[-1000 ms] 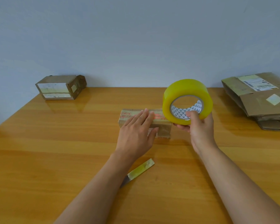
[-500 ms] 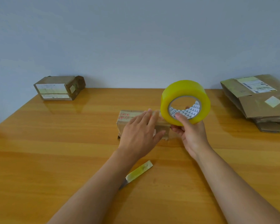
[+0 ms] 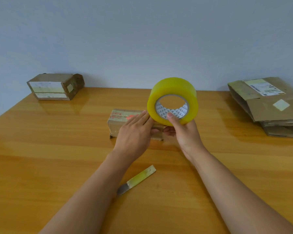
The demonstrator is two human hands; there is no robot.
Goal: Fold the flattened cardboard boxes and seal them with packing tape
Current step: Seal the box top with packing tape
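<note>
A small folded cardboard box with red print on top lies in the middle of the wooden table. My left hand lies over its right half with straight fingers, the fingertips reaching the yellow roll of packing tape. My right hand holds that roll upright just above the box's right end, thumb inside the core. The right end of the box is hidden behind both hands.
A taped cardboard box stands at the back left by the wall. A stack of flattened boxes lies at the right edge. A knife with a tape-wrapped blade lies on the table between my forearms.
My right hand has brought the tape roll left, closer to the box's right end. My left hand has slid right along the box top until its fingertips meet the roll.
</note>
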